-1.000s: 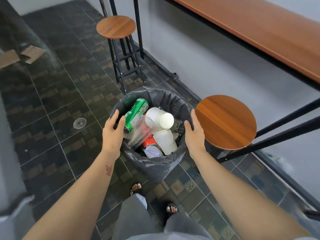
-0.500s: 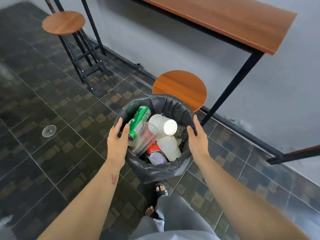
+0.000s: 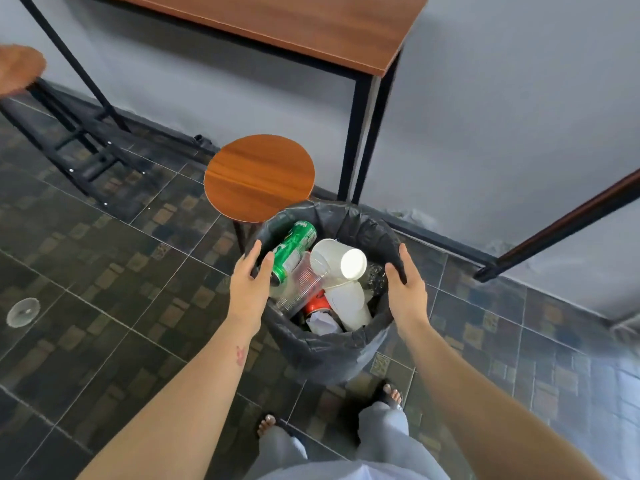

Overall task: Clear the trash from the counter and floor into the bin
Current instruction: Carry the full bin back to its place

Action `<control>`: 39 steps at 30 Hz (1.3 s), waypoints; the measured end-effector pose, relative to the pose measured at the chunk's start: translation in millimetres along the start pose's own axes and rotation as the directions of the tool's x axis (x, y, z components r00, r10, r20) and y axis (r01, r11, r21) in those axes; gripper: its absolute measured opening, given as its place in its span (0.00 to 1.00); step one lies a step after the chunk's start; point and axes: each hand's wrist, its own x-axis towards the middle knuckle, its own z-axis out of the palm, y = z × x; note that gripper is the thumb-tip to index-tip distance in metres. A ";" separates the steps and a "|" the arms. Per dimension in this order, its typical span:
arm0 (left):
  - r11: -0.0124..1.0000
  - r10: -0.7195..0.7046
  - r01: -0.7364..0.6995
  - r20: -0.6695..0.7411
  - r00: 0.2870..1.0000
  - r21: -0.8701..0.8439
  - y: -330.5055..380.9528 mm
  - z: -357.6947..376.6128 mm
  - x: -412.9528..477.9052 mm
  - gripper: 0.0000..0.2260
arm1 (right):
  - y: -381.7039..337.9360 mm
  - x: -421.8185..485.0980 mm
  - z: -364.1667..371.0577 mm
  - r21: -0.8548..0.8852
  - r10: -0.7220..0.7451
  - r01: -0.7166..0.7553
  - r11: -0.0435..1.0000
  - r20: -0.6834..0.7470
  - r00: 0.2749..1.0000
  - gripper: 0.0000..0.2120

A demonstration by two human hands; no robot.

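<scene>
A bin (image 3: 332,351) lined with a black bag is held above the tiled floor in front of me. My left hand (image 3: 250,288) grips its left rim and my right hand (image 3: 406,292) grips its right rim. Inside lie a green can (image 3: 294,249), a clear plastic cup (image 3: 302,285), white paper cups (image 3: 341,263), a red can (image 3: 316,304) and crumpled paper (image 3: 323,323). A clear plastic lid (image 3: 23,311) lies on the floor at the far left.
A round wooden stool (image 3: 258,176) stands just behind the bin. A second stool (image 3: 19,69) is at the far left. The wooden counter (image 3: 311,22) on black legs runs along the grey wall. My sandalled feet (image 3: 389,394) are below the bin.
The view has swung right with the bin still gripped in both hands: the near stool now appears left of and behind the bin, and the counter's end leg has come into view.
</scene>
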 end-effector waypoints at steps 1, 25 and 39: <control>1.000 -0.010 0.010 0.007 1.000 0.005 5.5 16.9 0.9 0.23 | 1.6 11.9 -13.4 -0.002 -0.002 0.002 1.000 -0.001 1.000 0.24; 0.988 -0.150 0.151 0.090 0.984 -0.002 34.3 308.8 124.1 0.20 | 72.8 289.7 -125.4 0.088 0.229 -0.222 0.971 -0.080 0.970 0.25; 0.981 -0.183 0.182 -0.007 0.983 -0.061 -115.2 448.5 260.7 0.20 | 232.9 480.4 -51.6 0.047 0.169 -0.166 0.985 -0.078 0.983 0.23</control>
